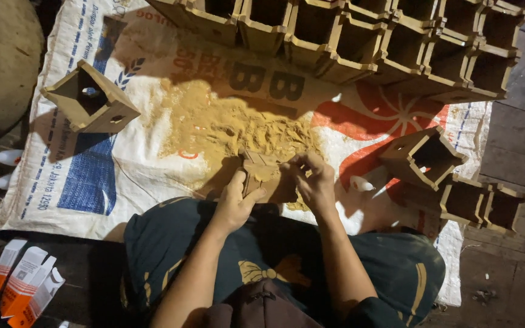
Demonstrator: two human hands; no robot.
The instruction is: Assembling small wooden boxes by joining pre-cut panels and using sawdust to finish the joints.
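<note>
I sit on the floor with a small open wooden box [261, 173] held over my lap. My left hand [233, 203] grips its left side, thumb against the wall. My right hand [312, 179] holds the right side, fingers curled over the top edge. Just beyond the box lies a heap of yellow sawdust [238, 127] on a printed white woven sack [153, 176].
A row of several finished wooden boxes [396, 42] lines the far edge of the sack. One box [90, 97] lies at the left, three more [451, 182] at the right. A small white glue bottle [361, 183] lies by my right hand. Orange-white cartons [25, 285] sit lower left.
</note>
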